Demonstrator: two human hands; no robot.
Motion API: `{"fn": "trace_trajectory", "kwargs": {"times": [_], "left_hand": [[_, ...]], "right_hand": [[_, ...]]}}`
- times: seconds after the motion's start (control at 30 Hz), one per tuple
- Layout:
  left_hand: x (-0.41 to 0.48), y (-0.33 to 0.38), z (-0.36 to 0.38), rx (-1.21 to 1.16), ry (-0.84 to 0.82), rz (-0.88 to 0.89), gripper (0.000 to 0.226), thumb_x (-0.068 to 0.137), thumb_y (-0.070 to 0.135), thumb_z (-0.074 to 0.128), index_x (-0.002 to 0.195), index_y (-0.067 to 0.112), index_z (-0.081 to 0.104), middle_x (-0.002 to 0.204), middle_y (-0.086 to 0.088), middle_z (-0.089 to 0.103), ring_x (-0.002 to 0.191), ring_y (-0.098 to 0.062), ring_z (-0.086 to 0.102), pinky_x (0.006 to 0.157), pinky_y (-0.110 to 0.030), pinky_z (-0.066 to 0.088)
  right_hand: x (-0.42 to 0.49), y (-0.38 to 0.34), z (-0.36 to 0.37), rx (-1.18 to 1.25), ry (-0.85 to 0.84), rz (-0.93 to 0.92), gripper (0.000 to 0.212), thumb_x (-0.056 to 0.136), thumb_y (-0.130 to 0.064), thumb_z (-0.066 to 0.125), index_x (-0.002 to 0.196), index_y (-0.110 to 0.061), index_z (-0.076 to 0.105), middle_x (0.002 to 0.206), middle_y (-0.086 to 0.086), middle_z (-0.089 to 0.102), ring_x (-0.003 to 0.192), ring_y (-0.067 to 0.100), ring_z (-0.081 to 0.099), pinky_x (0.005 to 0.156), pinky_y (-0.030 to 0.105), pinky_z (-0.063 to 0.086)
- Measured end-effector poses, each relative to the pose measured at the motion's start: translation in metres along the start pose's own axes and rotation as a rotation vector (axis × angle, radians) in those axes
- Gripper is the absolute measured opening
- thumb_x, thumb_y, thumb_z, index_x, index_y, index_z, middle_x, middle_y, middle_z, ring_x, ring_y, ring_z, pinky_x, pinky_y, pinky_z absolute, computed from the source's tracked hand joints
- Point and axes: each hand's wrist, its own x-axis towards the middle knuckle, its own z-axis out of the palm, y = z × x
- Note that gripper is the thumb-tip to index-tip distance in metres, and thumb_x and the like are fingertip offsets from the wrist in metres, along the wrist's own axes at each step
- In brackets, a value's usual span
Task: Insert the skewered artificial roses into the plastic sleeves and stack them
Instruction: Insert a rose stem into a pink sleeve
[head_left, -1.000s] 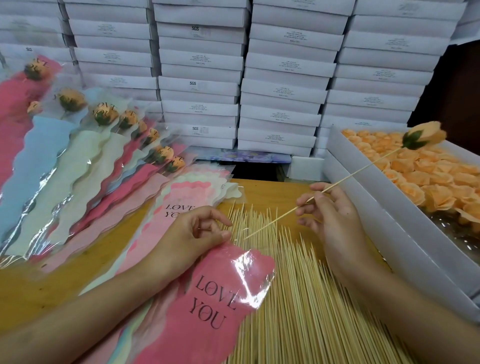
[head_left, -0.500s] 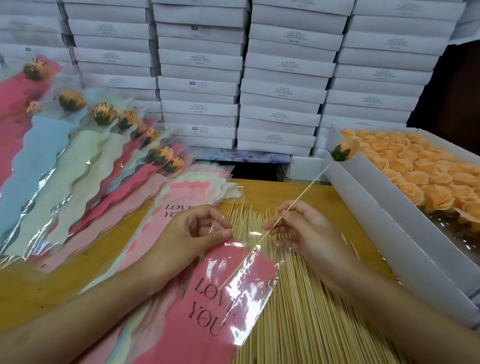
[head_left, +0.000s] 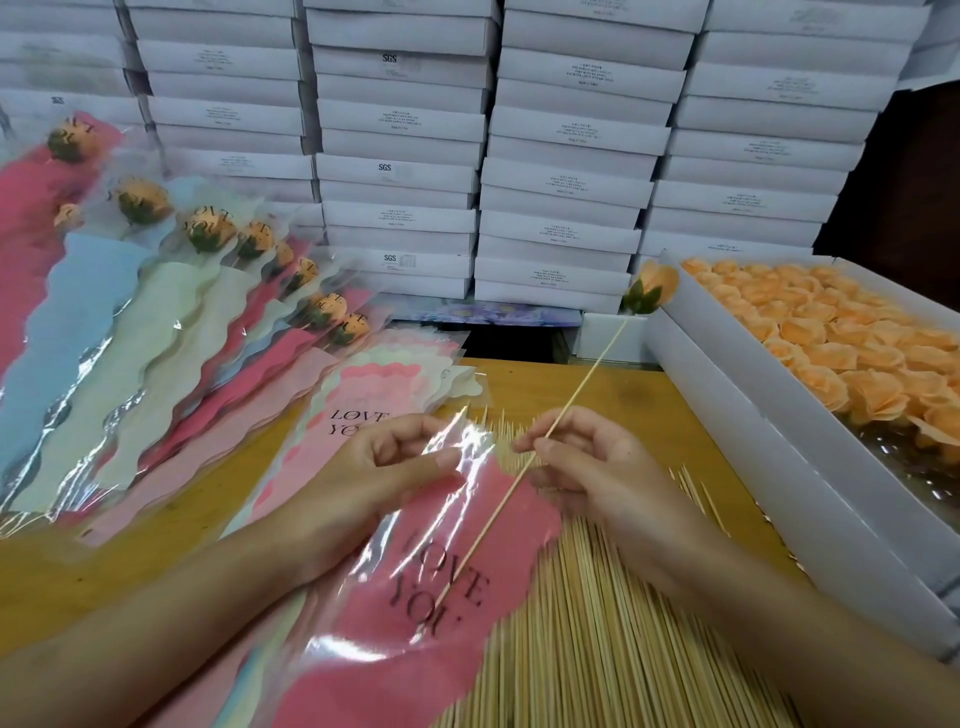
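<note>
Backdrop: stacked white boxes (head_left: 400, 171) fill the rear wall behind a wooden table (head_left: 649, 395). We log as follows. Task items: pink sleeve (head_left: 363, 649) printed "LOVE YOU", lying at centre partly over a bed of loose skewers (head_left: 597, 623); L hand (head_left: 384, 467) pinches its clear top edge btwn thumb and fingers, holding the mouth up. R hand (head_left: 587, 462) pinches the skewer (head_left: 571, 400) mid-shaft, thumb against forefinger; lower end is inside the sleeve, tip approx. at the lettering. Rose (head_left: 652, 286) sits on the upper end, well outside the sleeve, in front of the tray's corner. Other stock: empty sleeves (head_left: 374, 384) beyond L hand; finished wrapped roses (head_left: 156, 312) fanned at left; tray (head_left: 727, 395) of orange rose heads (head_left: 831, 338) at right. Status, our est.: insertion partway, stacking not yet done. Risks, our judgement: pointed tip may snag or pierce the film if angled down; mouth may collapse if L pinch slips, so petals catch on the edge and crush; the rose may work loose from the skewer if forced; the sleeve may slide, since it rests on round sticks.
</note>
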Motion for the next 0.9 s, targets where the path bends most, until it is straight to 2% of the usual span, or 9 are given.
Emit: {"fn": "trace_trajectory", "kwargs": {"times": [0.1,0.2,0.27,0.33,0.43,0.6,0.73,0.8,0.9], "left_hand": [[-0.001,0.0,-0.001,-0.007,-0.116,-0.109,0.053,0.072,0.034,0.081,0.111,0.001,0.067,0.103,-0.027,0.066,0.088,-0.027,0.065,0.084,-0.031,0.053],[-0.005,0.007,0.003,0.056,-0.255,-0.167,0.027,0.076,0.026,0.08,0.094,0.008,0.072,0.089,-0.018,0.07,0.069,-0.02,0.067,0.065,-0.029,0.054],[-0.006,0.009,0.004,0.093,-0.315,-0.165,0.004,0.083,0.016,0.076,0.087,0.017,0.075,0.079,-0.004,0.072,0.064,-0.011,0.067,0.061,-0.023,0.051],[-0.006,0.012,0.006,0.106,-0.341,-0.154,0.019,0.087,0.005,0.071,0.08,0.022,0.074,0.069,0.004,0.071,0.059,-0.005,0.065,0.057,-0.017,0.05],[-0.005,0.011,0.004,0.106,-0.328,-0.147,0.014,0.084,0.008,0.074,0.077,0.02,0.074,0.067,0.003,0.068,0.057,-0.009,0.064,0.055,-0.017,0.05],[-0.006,0.014,0.006,0.078,-0.384,-0.162,0.028,0.089,0.001,0.066,0.077,0.024,0.075,0.067,0.008,0.07,0.06,-0.002,0.066,0.059,-0.013,0.05],[-0.006,0.016,0.007,0.035,-0.406,-0.175,0.038,0.09,-0.007,0.06,0.08,0.027,0.076,0.07,0.011,0.072,0.065,0.001,0.068,0.064,-0.011,0.051],[-0.007,0.015,0.007,0.029,-0.405,-0.161,0.034,0.089,-0.006,0.062,0.077,0.024,0.074,0.067,0.008,0.071,0.063,-0.001,0.068,0.063,-0.013,0.052],[-0.006,0.012,0.004,0.018,-0.387,-0.156,0.012,0.083,0.005,0.074,0.083,0.018,0.072,0.072,-0.001,0.072,0.064,-0.01,0.069,0.064,-0.019,0.054]], "right_hand": [[0.004,0.0,-0.005,0.074,0.09,-0.026,0.011,0.094,-0.009,0.06,0.103,-0.016,0.061,0.099,0.0,0.075,0.077,0.012,0.071,0.063,0.024,0.056],[0.006,0.0,-0.01,0.073,0.129,-0.049,0.017,0.09,-0.014,0.064,0.106,-0.019,0.06,0.103,0.002,0.075,0.081,0.014,0.07,0.072,0.033,0.053],[0.005,-0.001,-0.012,0.038,0.113,-0.064,0.02,0.088,-0.017,0.067,0.107,-0.02,0.061,0.106,0.003,0.074,0.082,0.014,0.069,0.073,0.032,0.051],[0.004,-0.001,-0.012,-0.009,0.093,-0.079,0.021,0.088,-0.018,0.067,0.108,-0.021,0.063,0.107,0.002,0.073,0.081,0.012,0.071,0.067,0.026,0.054],[0.005,-0.004,-0.012,-0.107,0.126,-0.129,0.025,0.093,-0.021,0.062,0.117,-0.029,0.063,0.109,-0.005,0.072,0.087,0.01,0.072,0.075,0.032,0.056],[0.013,-0.01,-0.02,-0.054,0.306,-0.188,0.042,0.103,-0.014,0.042,0.134,-0.042,0.041,0.12,-0.017,0.063,0.096,0.006,0.069,0.073,0.024,0.055],[0.017,-0.015,-0.029,0.004,0.431,-0.205,0.062,0.101,-0.011,0.044,0.153,-0.035,0.018,0.137,-0.015,0.047,0.111,0.007,0.063,0.09,0.032,0.052],[0.017,-0.016,-0.032,0.002,0.462,-0.203,0.063,0.1,-0.014,0.048,0.153,-0.035,0.02,0.144,-0.014,0.041,0.121,0.013,0.056,0.102,0.041,0.048],[0.017,-0.017,-0.033,-0.022,0.486,-0.196,0.058,0.101,-0.019,0.049,0.152,-0.033,0.026,0.148,-0.014,0.038,0.116,0.012,0.056,0.109,0.046,0.042]]}}
